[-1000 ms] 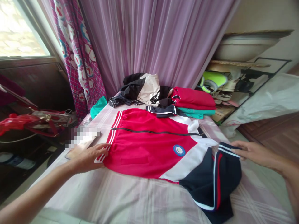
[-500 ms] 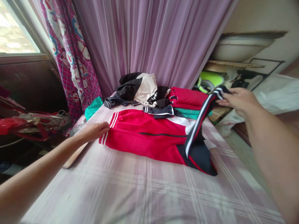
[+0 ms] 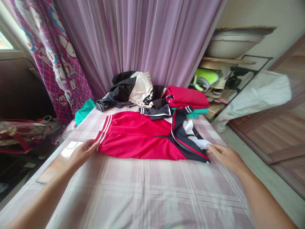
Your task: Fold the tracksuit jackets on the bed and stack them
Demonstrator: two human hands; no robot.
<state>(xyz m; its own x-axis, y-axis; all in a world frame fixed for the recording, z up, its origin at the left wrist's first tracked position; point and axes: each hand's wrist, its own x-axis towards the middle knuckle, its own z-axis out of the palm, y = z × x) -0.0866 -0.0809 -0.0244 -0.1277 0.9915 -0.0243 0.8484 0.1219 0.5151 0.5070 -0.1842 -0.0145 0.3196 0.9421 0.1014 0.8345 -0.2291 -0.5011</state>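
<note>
A red and navy zip jacket (image 3: pixel 140 144) lies flat across the plaid sheet, with white stripes on its ribbed hem. Its navy sleeves are folded inward over the body. At the hem on the left, my left hand (image 3: pixel 83 152) pinches the striped edge. My right hand (image 3: pixel 222 154) has its fingers closed at the white lining and navy edge on the right end; exactly which layer they grip is hard to make out. Beneath my left wrist lies a phone (image 3: pixel 57 162) with its camera side up.
Behind the jacket are a black and cream garment (image 3: pixel 140 87) and a folded red bundle (image 3: pixel 186 96) on teal cloth (image 3: pixel 201 111). More teal cloth (image 3: pixel 85 111) sits at the left edge. A rack (image 3: pixel 238 76) and a white bag (image 3: pixel 259 93) stand on the right.
The raised navy sleeve is now laid down over the jacket. My right hand has come down and nearer, to the jacket's right end. The view has turned slightly right.
</note>
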